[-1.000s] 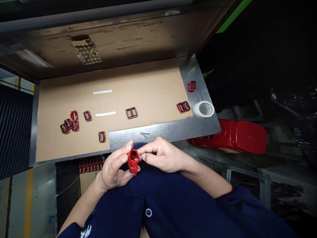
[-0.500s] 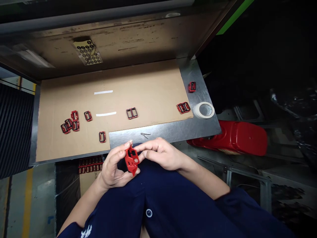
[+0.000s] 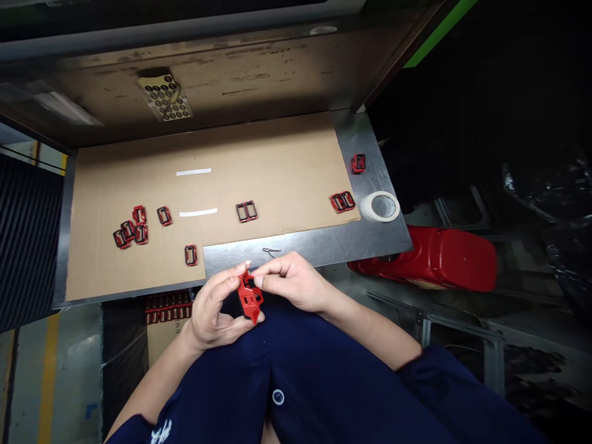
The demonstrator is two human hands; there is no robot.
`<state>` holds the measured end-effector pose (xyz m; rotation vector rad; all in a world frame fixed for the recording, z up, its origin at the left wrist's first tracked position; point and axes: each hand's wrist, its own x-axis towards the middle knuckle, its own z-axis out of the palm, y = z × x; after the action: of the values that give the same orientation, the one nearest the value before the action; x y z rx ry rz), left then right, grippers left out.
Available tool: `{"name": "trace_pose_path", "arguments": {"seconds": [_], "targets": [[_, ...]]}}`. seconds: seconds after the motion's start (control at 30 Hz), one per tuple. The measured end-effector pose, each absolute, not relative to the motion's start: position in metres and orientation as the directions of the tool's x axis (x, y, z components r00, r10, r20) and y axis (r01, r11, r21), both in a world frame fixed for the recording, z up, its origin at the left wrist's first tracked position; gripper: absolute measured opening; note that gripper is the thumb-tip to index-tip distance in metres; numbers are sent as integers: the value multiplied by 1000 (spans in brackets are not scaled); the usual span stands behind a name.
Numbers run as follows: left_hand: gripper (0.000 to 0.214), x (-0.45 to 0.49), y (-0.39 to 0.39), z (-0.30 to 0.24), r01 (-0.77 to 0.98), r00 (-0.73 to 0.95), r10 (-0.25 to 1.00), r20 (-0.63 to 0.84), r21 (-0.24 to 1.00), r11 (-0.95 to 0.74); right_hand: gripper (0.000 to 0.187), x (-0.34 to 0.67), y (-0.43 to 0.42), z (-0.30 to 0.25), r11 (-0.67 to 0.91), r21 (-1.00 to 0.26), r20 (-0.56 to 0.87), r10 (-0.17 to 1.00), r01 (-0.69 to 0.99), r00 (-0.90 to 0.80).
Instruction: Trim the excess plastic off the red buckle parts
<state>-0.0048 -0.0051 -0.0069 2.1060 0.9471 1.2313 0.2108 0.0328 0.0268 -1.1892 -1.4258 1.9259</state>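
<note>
My left hand [image 3: 210, 311] is closed round the side of a red plastic housing [image 3: 250, 297] with black inside, held tilted in front of my chest, below the table's front edge. Fingers lie along its top end and the thumb supports its lower end. Thumb and forefinger of my right hand [image 3: 296, 283] are pinched together at the housing's upper right, against its black inner part. Whatever sits between those fingertips is hidden. Just beyond my right hand, a thin metal tool like tweezers [image 3: 271, 250] lies on the metal tabletop.
Several red-and-black frames [image 3: 132, 229] cluster at the left of the cardboard sheet [image 3: 277, 148]; a pair of frames [image 3: 246, 211] lies mid-sheet. More housings [image 3: 342, 201] sit near a tape roll [image 3: 383, 206] at right. A red stool-like object [image 3: 444, 256] stands beyond the table.
My right hand has lifted slightly, and its thumb and forefinger have closed together at the housing's upper part. The housing has shifted a little right and turned slightly in my left hand.
</note>
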Motion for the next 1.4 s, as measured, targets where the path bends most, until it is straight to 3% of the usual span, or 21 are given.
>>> {"name": "trace_pose_path", "arguments": {"seconds": [0.27, 0.53, 0.7, 0.97, 1.4], "targets": [[88, -4, -1, 1, 361, 395, 729, 560, 635, -683, 30, 211, 31, 25, -355, -924, -378, 781, 145, -497], [85, -4, 1, -1, 377, 442, 669, 597, 553, -743, 22, 203, 33, 29, -424, -896, -438, 787, 135, -435], [85, -5, 0, -3, 383, 432, 698, 571, 585, -715, 18, 198, 33, 32, -473, -873, -480, 788, 119, -386], [87, -3, 0, 0, 373, 377, 743, 552, 644, -668, 23, 209, 31, 22, -443, -897, -389, 787, 2, -479], [88, -5, -2, -3, 390, 401, 729, 555, 616, -684, 23, 205, 31, 25, -418, -901, -423, 787, 116, -449]]}}
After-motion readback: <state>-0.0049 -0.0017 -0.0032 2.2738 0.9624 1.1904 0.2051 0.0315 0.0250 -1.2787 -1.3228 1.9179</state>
